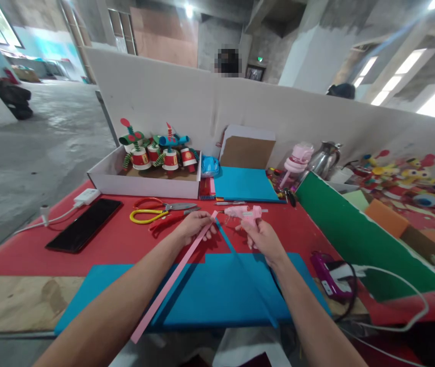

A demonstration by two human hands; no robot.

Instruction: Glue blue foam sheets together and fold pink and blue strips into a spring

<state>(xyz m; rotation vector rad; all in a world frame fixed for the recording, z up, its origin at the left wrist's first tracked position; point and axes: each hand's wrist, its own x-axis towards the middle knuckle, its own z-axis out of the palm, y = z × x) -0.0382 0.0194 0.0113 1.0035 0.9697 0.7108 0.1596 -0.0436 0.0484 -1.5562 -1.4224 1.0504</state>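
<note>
Pinched in my left hand [197, 227] are the joined ends of a pink paper strip [179, 269] and a blue paper strip [236, 253]. The pink one slants down to the left, the blue one down to the right. My right hand [260, 235] is wrapped round the handle of a pink hot glue gun [246, 215]. The gun's nozzle points left, close to the top ends of the strips; whether it touches them I cannot tell. Yellow-and-red handled scissors [149, 216] lie left of my left hand, near a red-handled tool [167, 222].
A black phone [83, 225] and white charger [86, 197] lie left. Behind stands a white box [144, 186] of paper-cup figures [170, 159]. Blue card [217, 290] covers the front edge. A green panel [374, 239] and purple power strip [330, 278] with cables stand right.
</note>
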